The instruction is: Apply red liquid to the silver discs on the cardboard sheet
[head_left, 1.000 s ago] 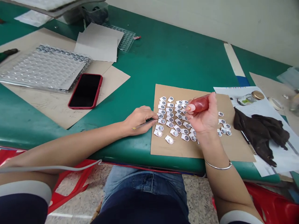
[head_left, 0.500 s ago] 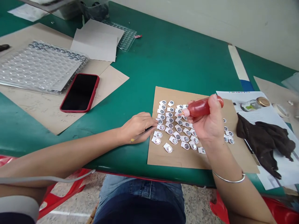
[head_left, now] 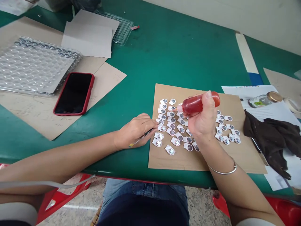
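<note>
My right hand (head_left: 202,121) is closed around a red squeeze bottle (head_left: 193,104), whose narrow tip points left over the rows of small white tagged pieces with round dark centres (head_left: 171,125). These pieces lie on a brown cardboard sheet (head_left: 178,161). At the sheet's left edge my left hand (head_left: 137,130) rests with its fingers closed on a thin pen-like tool (head_left: 142,137). Its fingertips are beside the leftmost column of pieces. My right hand and wrist hide part of the pieces in the middle.
On the left are a phone with a red case (head_left: 74,93), a clear bubbled tray (head_left: 35,67) and grey card sheets (head_left: 88,36). A glass jar (head_left: 264,99), a dark cloth (head_left: 270,135) and white paper (head_left: 274,185) lie on the right of the green table (head_left: 188,56).
My right hand has moved left with the red bottle, so its tip is now nearer the left columns and more pieces show on the right. My left hand has stayed about where it was.
</note>
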Demonstrator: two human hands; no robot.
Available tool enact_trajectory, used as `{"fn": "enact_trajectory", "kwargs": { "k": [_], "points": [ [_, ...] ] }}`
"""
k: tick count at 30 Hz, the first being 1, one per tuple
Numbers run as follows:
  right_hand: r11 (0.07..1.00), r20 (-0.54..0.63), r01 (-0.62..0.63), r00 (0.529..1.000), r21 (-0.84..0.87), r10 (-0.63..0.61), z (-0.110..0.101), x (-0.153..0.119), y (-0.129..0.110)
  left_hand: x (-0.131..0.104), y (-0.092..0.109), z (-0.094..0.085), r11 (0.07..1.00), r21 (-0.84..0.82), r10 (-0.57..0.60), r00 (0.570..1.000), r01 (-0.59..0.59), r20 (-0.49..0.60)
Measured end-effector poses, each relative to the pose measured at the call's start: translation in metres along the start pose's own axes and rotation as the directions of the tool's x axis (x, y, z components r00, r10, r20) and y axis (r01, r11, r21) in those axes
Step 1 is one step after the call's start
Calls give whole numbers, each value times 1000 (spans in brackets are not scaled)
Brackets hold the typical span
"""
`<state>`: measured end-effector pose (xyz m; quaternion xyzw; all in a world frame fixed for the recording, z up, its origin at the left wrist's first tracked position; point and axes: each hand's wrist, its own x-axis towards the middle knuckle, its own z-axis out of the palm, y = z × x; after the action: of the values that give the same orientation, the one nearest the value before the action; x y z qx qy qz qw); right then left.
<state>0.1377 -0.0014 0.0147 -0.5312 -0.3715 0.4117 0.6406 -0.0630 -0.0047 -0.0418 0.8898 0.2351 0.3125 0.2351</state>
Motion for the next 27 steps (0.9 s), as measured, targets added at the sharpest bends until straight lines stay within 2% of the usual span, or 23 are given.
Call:
{"fn": "enact_trajectory", "kwargs": {
  "k": [6,12,16,22,27],
  "points": [
    [1000,17,4,1000,12,-5,-2,2,1,0,-1,2,999,4,52,999,-52,-2],
    [987,48,60,997,-147,-54,-5,5,8,2,-1,3,995,56,83,997,-83,-3],
    [981,66,88,995,-174,-78,-5,4,12,6,3,1,987,106,125,992,-124,4],
    [971,111,122,989,-207,-101,-4,1,17,10,11,-2,953,234,174,980,-192,95],
    [938,198,192,971,-287,-138,-3,-8,21,10,19,0,883,398,196,966,-248,167]
  ]
}}
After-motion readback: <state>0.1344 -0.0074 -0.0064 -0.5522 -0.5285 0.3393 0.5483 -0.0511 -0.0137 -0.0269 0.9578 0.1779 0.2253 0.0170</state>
